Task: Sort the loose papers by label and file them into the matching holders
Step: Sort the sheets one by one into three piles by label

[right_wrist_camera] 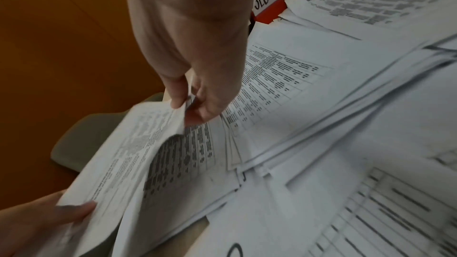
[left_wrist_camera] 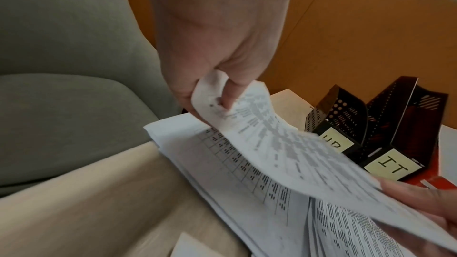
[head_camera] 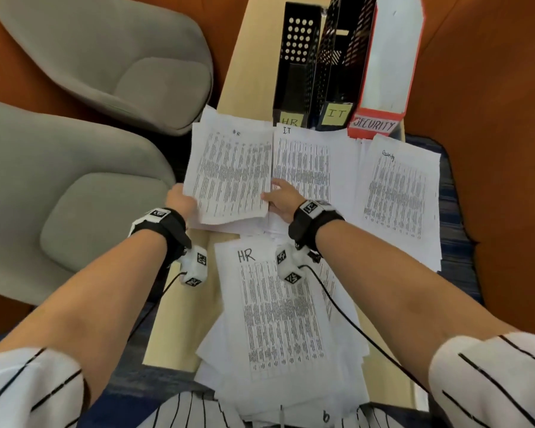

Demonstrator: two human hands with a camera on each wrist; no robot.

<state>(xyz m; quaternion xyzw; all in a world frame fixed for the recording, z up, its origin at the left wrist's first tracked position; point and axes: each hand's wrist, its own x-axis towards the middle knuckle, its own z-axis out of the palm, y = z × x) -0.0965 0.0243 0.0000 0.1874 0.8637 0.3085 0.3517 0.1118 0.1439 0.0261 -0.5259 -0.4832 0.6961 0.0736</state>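
floor: orange (head_camera: 491, 88) | 2 grey chairs (head_camera: 105, 57) left of light wood table (head_camera: 247, 72) | blue carpet strip (head_camera: 457, 242)

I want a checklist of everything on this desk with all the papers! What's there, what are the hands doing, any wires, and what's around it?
Surface: light wooden table, mostly papered over.
Job's things: HR holder, IT holder and red SECURITY holder stand at the far edge; HR pile, IT pile and Security pile lie before them; unsorted pile nearest, HR sheet on top.
Clutter: nothing seen.
Hands: left hand and right hand each pinch a side of the HR pile's top sheets.
Cables: black cables run from the wrist cameras.
Surroundings: two grey chairs, orange floor.
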